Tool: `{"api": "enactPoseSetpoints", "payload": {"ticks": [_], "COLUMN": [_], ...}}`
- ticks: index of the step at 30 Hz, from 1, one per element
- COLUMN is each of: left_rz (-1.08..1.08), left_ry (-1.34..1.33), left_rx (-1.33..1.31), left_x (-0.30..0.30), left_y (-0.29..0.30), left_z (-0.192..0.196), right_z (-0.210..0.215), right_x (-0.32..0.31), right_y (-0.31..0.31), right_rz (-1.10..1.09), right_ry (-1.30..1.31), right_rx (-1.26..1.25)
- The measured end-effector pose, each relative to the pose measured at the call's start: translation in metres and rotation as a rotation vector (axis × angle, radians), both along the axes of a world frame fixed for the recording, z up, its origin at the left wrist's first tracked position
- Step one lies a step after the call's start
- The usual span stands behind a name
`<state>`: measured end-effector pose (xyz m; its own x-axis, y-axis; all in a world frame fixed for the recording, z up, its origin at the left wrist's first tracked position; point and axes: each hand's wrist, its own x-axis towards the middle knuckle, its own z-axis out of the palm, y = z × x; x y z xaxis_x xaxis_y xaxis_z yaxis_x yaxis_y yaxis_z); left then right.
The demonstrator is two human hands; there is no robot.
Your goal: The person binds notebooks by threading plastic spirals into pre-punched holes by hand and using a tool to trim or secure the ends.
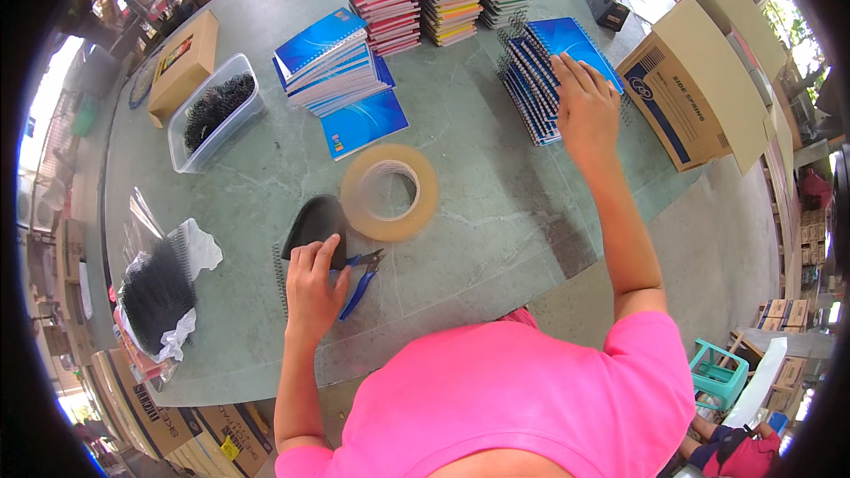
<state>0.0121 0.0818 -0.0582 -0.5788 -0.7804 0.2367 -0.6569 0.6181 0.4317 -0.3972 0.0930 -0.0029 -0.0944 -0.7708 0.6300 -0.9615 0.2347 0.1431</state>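
Your right hand [586,104], fingers close together, is resting over the spiral-bound blue notebooks [568,41] on the right of the table [469,270]; whether it is pinching one, you cannot tell. Your left hand [313,288], loosely curled, is touching a black curved object [316,223], its grip unclear, beside blue-handled pliers [357,297]. Beyond, a tape roll [428,193] is lying before fanned blue booklets [329,80].
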Motion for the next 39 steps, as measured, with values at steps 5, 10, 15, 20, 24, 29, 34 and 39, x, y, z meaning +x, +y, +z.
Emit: {"api": "enactPoseSetpoints", "payload": {"ticks": [5, 10, 15, 20, 24, 29, 34, 39], "left_rz": [0.088, 0.239, 0.171, 0.2, 0.214, 0.177, 0.174, 0.261], "left_ry": [0.113, 0.007, -0.019, 0.03, 0.045, 0.09, 0.122, 0.424], "left_rx": [-0.303, -0.364, -0.399, -0.25, -0.199, -0.179, -0.183, 0.21], "left_x": [-0.004, 0.005, -0.015, -0.004, 0.004, -0.008, -0.009, -0.029], "left_y": [-0.027, -0.091, -0.087, -0.07, -0.063, -0.059, -0.056, -0.048], "left_z": [-0.007, -0.03, -0.018, -0.008, -0.011, -0.016, -0.009, 0.008], "right_z": [0.014, 0.003, -0.064, -0.088, -0.081, -0.085, -0.08, -0.05], "right_x": [0.014, 0.063, 0.118, 0.124, 0.129, 0.132, 0.139, 0.131], "right_y": [-0.01, -0.058, -0.133, -0.175, -0.179, -0.176, -0.18, -0.179], "right_rz": [0.156, 0.585, 0.921, 0.969, 1.011, 1.078, 0.998, 0.866], "right_ry": [-0.18, -0.437, -0.478, -0.336, -0.245, -0.082, -0.091, -0.618], "right_rx": [-0.124, 0.019, 0.482, 0.666, 0.701, 0.591, 0.601, 0.559]}}
